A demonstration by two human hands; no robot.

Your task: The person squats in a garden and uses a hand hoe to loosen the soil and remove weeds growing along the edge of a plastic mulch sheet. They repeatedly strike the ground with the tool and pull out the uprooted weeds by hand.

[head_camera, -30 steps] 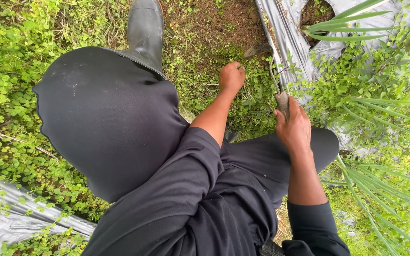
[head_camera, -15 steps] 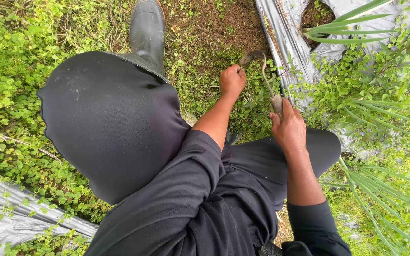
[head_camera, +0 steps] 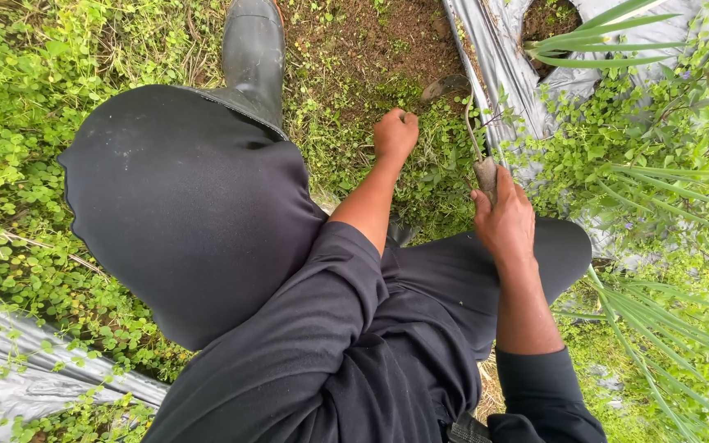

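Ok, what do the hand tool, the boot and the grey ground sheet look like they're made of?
Hand tool: a thin, dull curved metal shank, probably steel, on a pale worn handle that looks wooden. Boot: dark smooth rubber, going by its soft sheen. Ground sheet: thin grey plastic film, creased and glossy.

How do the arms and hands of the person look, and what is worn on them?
Both hands, the left hand and the right hand, are bare, with no gloves. Dark sleeves are pushed up near the elbows, so the forearms are uncovered. No watch or ring is visible.
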